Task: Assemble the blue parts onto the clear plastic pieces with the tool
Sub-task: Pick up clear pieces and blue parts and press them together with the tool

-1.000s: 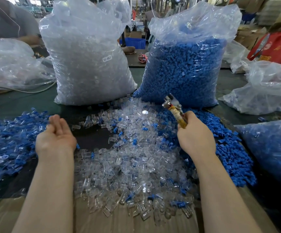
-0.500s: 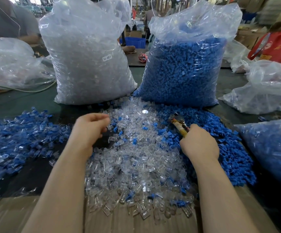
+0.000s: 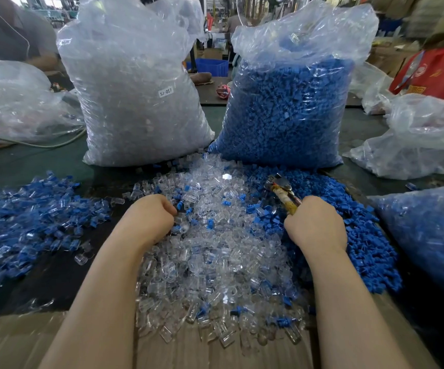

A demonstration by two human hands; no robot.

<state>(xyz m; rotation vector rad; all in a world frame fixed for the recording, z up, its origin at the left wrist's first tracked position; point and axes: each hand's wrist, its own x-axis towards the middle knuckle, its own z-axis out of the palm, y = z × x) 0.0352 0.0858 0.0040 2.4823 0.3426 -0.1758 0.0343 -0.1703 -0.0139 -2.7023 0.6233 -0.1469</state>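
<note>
On the surface, centre: a heap of clear plastic pieces [image 3: 215, 262], a few blue ones mixed in.
Right of the heap: a pile of loose blue parts [image 3: 362, 235], touching the clear heap's edge.
Left of the heap: a spread of clear pieces with blue inside [image 3: 24, 222], lying apart from the heap on the dark surface [image 3: 56, 275].
Left hand [image 3: 149, 222]: knuckles up, fingers curled down into the clear heap's left edge; whether they pinch a piece cannot be told.
Right hand [image 3: 314, 227]: wrapped round the yellowed handles of a pliers-like tool [image 3: 282, 193], whose metal head points away over the border between clear and blue piles.
Behind, left: a tall clear bag of clear pieces [image 3: 135, 102] with a small white label [image 3: 166, 91].
Behind, right: a tall bag of blue parts [image 3: 290, 110], upright beside the first.
Far right: another bag with bluish contents [image 3: 428, 235], and crumpled clear bags [image 3: 423, 139] behind it.
Near edge: brown cardboard [image 3: 16, 342] under the forearms.
Far left: a crumpled clear bag [image 3: 13, 102].
</note>
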